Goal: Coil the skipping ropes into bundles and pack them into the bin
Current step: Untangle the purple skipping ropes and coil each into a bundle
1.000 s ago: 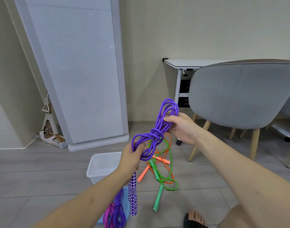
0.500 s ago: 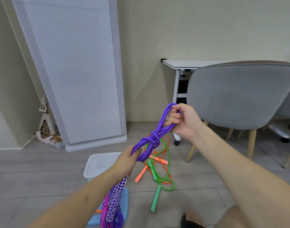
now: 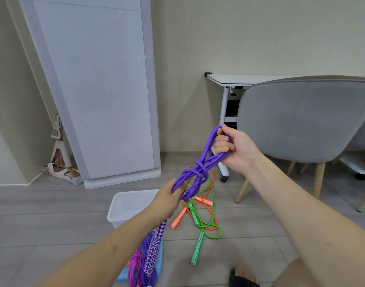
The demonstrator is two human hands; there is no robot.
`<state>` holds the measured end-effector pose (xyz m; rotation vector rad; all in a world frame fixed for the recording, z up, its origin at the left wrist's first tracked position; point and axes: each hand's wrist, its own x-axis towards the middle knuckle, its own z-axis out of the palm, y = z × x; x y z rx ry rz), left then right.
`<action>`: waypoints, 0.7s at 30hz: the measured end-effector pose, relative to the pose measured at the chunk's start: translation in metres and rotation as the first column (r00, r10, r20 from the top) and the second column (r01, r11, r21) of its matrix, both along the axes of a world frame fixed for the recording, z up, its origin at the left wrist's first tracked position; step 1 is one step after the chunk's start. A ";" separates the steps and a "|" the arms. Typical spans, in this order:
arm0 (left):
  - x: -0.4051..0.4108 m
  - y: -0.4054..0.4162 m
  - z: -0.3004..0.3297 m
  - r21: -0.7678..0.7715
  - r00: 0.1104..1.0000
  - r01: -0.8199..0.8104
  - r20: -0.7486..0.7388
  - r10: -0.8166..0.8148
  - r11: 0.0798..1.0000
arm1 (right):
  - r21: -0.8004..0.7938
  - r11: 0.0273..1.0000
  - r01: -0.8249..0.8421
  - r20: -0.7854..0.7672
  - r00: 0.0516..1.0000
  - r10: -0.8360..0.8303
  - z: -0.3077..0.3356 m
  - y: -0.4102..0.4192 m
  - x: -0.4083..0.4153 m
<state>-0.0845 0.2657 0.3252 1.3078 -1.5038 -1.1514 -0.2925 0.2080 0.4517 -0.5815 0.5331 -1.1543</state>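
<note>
Purple rope (image 3: 199,172) stretches taut mid-frame, knot at its centre; right hand (image 3: 235,148) clenches the loops, left hand (image 3: 167,200) grips the lower end. Pull evenly to cinch it, then drop it in the bin (image 3: 123,206) below.

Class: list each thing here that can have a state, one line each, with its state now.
Purple rope: coiled, knotted, held taut.
Left hand: gripping its lower end.
Right hand: gripping its top loop.
Orange rope: loose on floor.
Green rope: loose on floor.
</note>
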 end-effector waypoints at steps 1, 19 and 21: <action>0.000 0.000 -0.001 0.018 0.999 -0.006 -0.035 0.007 1.000 | -0.001 1.000 0.009 -0.014 1.000 -0.009 -0.002 -0.001 -0.001; -0.001 0.005 0.014 0.221 0.916 0.275 -0.358 -0.184 0.936 | 0.094 0.994 0.058 0.037 0.997 -0.061 -0.020 -0.014 -0.002; -0.001 0.005 0.015 0.192 0.910 0.292 -0.356 -0.211 0.937 | 0.108 0.994 0.033 0.062 0.997 -0.040 -0.019 -0.013 -0.002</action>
